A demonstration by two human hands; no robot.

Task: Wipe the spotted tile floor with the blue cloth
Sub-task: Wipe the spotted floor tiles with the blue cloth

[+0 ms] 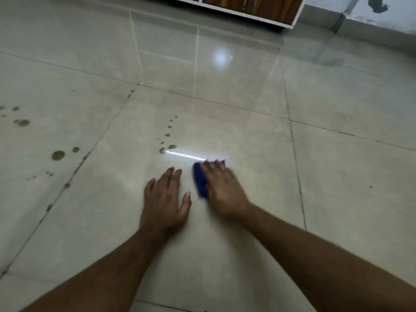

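Two bare forearms reach in from the bottom edge onto the glossy grey tile floor (225, 255). The left hand (165, 199) lies flat on the tile, fingers straight and slightly spread, holding nothing. Just to its right, the right hand (222, 190) presses down on the blue cloth (201, 180) with fingers extended over it; the cloth shows along the hand's left side and past the fingertips, and both are blurred. Beyond the cloth, up and to its left, a short trail of dark spots (167, 140) runs away from the hands, the nearest ones close to the cloth. Further left of the cloth, across a grout line, larger spots (58, 155) dot the neighbouring tile. Far beyond the cloth stands a white-framed wooden cabinet (247, 7).
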